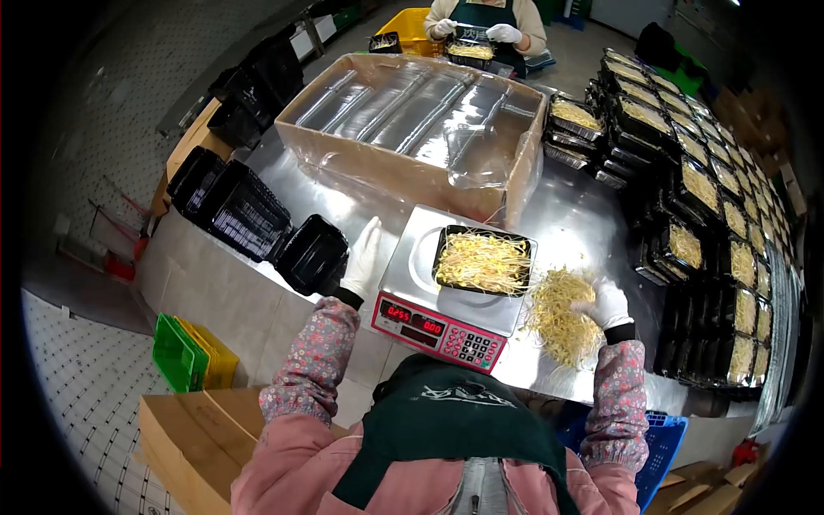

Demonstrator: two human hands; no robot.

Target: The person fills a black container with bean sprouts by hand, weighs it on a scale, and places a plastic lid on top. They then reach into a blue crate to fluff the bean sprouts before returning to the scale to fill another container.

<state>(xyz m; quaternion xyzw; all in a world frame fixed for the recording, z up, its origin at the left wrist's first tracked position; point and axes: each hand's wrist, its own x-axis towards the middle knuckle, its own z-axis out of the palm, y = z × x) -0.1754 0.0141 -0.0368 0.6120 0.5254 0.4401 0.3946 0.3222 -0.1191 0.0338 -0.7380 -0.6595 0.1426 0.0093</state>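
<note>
My left hand point(364, 257), in a white glove, is open with its fingers stretched out beside the left edge of the digital scale point(407, 257). It holds nothing. On the scale's plate sits a black tray point(441, 280) filled with yellow-headed bean sprouts point(485, 261). The red display point(412, 319) is lit and seems to read 0.255. Right of the scale, a loose pile of sprouts point(560, 318) lies on the metal table point(573, 230). My right hand point(608, 305), also gloved, touches the pile's right side, thumb apart from the fingers.
Stacked empty black trays point(245, 210) lie to the left. A cardboard box point(386, 176) of clear plastic-wrapped stacks stands behind the scale. Many filled trays point(699, 184) are stacked on the right. Across the table, a gloved co-worker point(485, 21) handles a filled tray point(470, 53).
</note>
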